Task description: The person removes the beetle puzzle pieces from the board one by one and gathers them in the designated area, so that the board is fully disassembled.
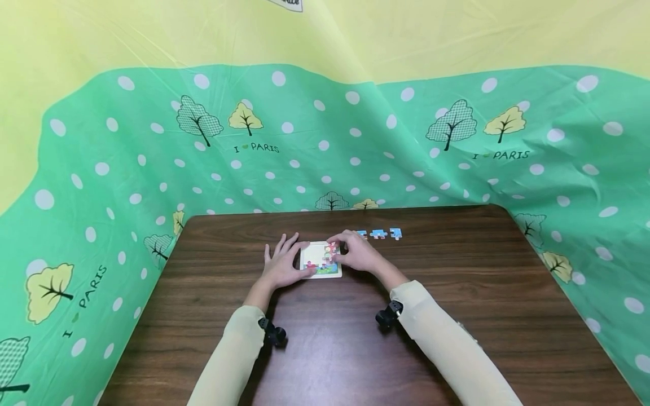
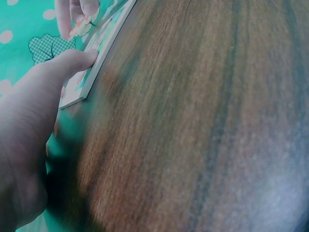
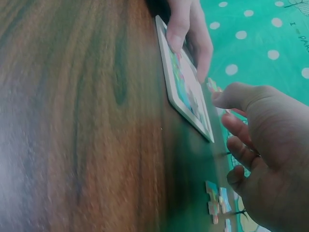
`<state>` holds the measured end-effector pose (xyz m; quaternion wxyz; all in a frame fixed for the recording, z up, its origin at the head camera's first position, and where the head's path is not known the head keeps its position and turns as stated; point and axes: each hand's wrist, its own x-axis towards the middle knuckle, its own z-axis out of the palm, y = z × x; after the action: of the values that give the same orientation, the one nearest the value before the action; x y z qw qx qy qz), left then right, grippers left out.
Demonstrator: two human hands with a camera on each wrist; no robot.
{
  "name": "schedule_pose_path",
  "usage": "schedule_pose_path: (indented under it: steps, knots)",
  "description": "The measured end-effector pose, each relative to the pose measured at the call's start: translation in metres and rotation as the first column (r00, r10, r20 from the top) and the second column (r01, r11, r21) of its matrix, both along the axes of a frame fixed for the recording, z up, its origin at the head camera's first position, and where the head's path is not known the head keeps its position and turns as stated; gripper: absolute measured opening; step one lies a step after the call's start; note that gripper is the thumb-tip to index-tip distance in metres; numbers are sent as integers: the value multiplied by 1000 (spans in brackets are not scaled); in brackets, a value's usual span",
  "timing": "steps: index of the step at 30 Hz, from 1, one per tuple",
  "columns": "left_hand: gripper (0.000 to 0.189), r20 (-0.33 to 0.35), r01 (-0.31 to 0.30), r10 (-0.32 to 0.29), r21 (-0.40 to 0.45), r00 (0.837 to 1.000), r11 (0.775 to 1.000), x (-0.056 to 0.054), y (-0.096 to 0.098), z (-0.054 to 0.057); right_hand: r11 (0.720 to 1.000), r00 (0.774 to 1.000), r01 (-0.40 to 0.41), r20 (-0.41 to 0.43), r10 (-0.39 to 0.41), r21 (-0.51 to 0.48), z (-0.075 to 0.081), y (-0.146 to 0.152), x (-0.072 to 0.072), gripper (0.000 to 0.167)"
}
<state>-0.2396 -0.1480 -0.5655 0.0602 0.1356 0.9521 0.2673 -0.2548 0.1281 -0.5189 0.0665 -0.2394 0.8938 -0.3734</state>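
A small white puzzle board (image 1: 310,256) has colourful pieces fitted along its near edge. My left hand (image 1: 281,267) lies at the board's left side, thumb pressing on the near left corner, index finger at the far left corner, the other fingers spread over the table. Between the thumb and fingers of my right hand (image 1: 358,254) is a jigsaw puzzle piece (image 1: 330,250), pinched above the board's right part. Red and cream print shows on this puzzle piece (image 2: 84,27) in the left wrist view, where it is tilted over the board (image 2: 77,96).
Blue-printed puzzle pieces (image 1: 378,234) lie in a row beyond the right hand, near the table's far edge. The brown wooden table (image 1: 325,349) meets a green dotted cloth (image 1: 304,152) at its back and sides.
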Motion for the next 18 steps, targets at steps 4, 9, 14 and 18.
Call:
schedule_pose_path:
  steps: [4, 9, 14, 18]
  knots:
    - [89, 0, -1, 1, -3, 1000, 1000, 0, 0, 1, 1000, 1000, 6, -10, -6, 25, 9, 4, 3, 42]
    - [88, -2, -3, 3, 5, 1000, 1000, 1, 1, 1, 999, 999, 29, -30, -27, 46, 11, 11, 4, 40]
    - [90, -6, -4, 4, 0, 1000, 1000, 0, 0, -1, 999, 999, 23, -42, -22, 33, 13, 20, 4, 39]
    - [91, -8, -3, 3, -3, 1000, 1000, 1, 0, 0, 999, 999, 26, -32, -25, 29, 12, 28, 2, 39]
